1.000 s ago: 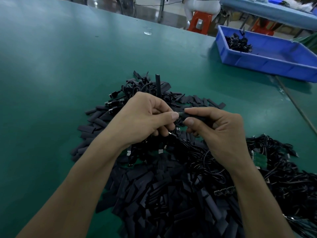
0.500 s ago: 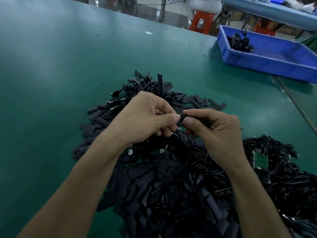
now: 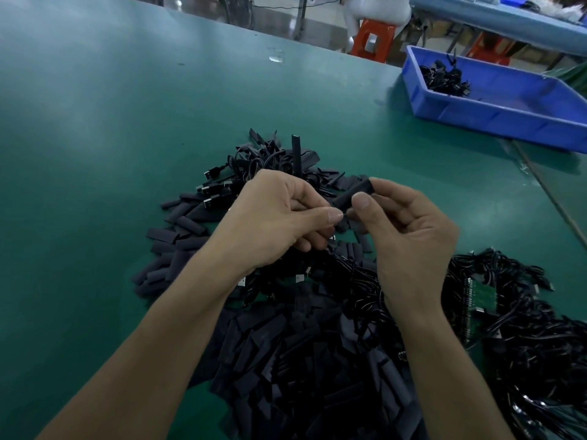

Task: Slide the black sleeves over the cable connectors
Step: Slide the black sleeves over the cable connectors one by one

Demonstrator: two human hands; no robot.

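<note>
My right hand [image 3: 409, 230] pinches a flat black sleeve [image 3: 352, 193] between thumb and forefinger, its far end tilted up and away. My left hand [image 3: 279, 217] meets the sleeve's near end with thumb and curled fingers, gripping a cable connector that is mostly hidden inside the fist. A second black sleeve [image 3: 297, 157] sticks straight up behind my left hand. Below my hands lies a big heap of loose black sleeves [image 3: 286, 360]. Black cables with USB plugs [image 3: 216, 188] lie at the heap's far left.
A tangle of black cables [image 3: 524, 328] with a green circuit board [image 3: 479, 296] lies at the right. A blue bin [image 3: 508, 100] holding a few cables stands at the back right of the green table [image 3: 111, 138]. Orange stools stand beyond the table.
My right hand has drawn slightly right and tilted the sleeve up, so more of the sleeve shows between the hands. The left hand has stayed in place.
</note>
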